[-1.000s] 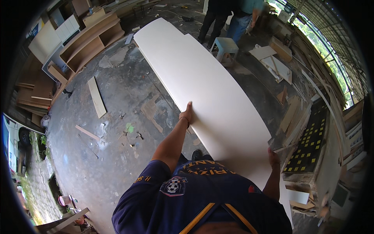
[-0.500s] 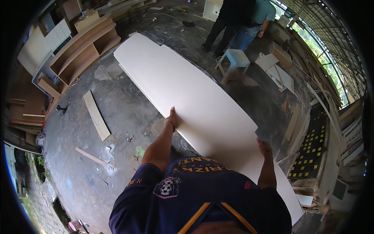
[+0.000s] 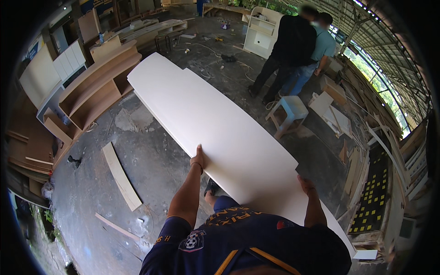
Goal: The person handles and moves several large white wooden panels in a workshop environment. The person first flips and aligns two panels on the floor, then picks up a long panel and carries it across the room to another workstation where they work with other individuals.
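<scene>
A long white board [image 3: 215, 123] with notched edges stretches in front of me, from far left to near right. On its left edge is my left hand [image 3: 198, 158], wrapped round the rim with the thumb on the top face. My right hand [image 3: 306, 184] grips the opposite edge just below a notch, its fingers partly hidden by the board. The near end of the board runs under my torso and out at the lower right.
An unfinished wooden shelf unit [image 3: 98, 91] stands at the left. Wood strips [image 3: 120, 174] lie on the concrete floor. A light-blue stool [image 3: 289, 112] is beyond the board, with two people [image 3: 293, 50] behind it. Scrap boards [image 3: 332, 114] lie at the right.
The view has tilted up, bringing more of the far workshop in. I appear to have stepped forward, and the board's far end has swung left toward the shelf unit. Both hands keep their grip.
</scene>
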The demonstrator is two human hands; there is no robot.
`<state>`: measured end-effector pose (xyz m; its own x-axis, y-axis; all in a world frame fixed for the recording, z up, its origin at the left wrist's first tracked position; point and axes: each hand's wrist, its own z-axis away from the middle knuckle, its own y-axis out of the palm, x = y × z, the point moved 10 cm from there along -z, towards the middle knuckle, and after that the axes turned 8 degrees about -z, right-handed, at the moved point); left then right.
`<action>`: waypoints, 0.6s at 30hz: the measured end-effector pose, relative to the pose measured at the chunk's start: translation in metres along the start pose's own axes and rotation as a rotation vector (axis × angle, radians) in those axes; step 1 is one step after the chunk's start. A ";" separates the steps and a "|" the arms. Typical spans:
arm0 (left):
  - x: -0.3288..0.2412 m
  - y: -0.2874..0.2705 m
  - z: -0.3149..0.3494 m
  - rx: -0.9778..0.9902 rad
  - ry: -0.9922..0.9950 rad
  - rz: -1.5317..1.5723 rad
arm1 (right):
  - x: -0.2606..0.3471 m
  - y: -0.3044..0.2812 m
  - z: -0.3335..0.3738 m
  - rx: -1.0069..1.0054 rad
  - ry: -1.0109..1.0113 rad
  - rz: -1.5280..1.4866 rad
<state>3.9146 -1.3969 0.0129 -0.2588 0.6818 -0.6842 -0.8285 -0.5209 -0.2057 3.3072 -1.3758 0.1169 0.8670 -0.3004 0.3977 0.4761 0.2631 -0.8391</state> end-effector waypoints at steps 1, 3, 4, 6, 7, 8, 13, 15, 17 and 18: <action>-0.011 -0.005 -0.023 -0.023 -0.008 -0.021 | 0.018 0.006 -0.017 -0.045 -0.048 -0.038; -0.045 -0.006 -0.057 -0.027 0.044 -0.023 | 0.046 0.012 -0.045 -0.160 -0.113 -0.064; -0.059 -0.004 -0.072 -0.002 0.027 -0.040 | 0.060 0.012 -0.057 -0.231 -0.140 -0.052; -0.096 0.004 -0.087 0.008 -0.028 -0.086 | 0.086 0.005 -0.094 -0.224 -0.132 -0.090; -0.116 0.012 -0.092 0.022 -0.045 -0.109 | 0.085 0.002 -0.113 -0.142 -0.079 -0.141; -0.128 0.012 -0.093 0.030 -0.062 -0.092 | 0.086 0.004 -0.125 -0.052 -0.026 -0.187; -0.196 -0.008 -0.133 0.008 -0.043 -0.004 | 0.164 -0.006 -0.168 0.015 0.038 -0.070; -0.235 0.014 -0.137 0.067 -0.024 0.001 | 0.182 -0.018 -0.183 -0.016 0.043 -0.095; -0.267 0.022 -0.156 0.105 0.026 -0.094 | 0.209 -0.025 -0.196 -0.080 0.030 -0.162; -0.269 0.024 -0.183 0.099 -0.013 -0.127 | 0.222 -0.020 -0.207 -0.035 0.070 -0.137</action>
<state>4.0553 -1.6875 0.0639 -0.1543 0.7457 -0.6481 -0.8998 -0.3771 -0.2197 3.4596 -1.6376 0.1448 0.7814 -0.3947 0.4834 0.5825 0.1832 -0.7919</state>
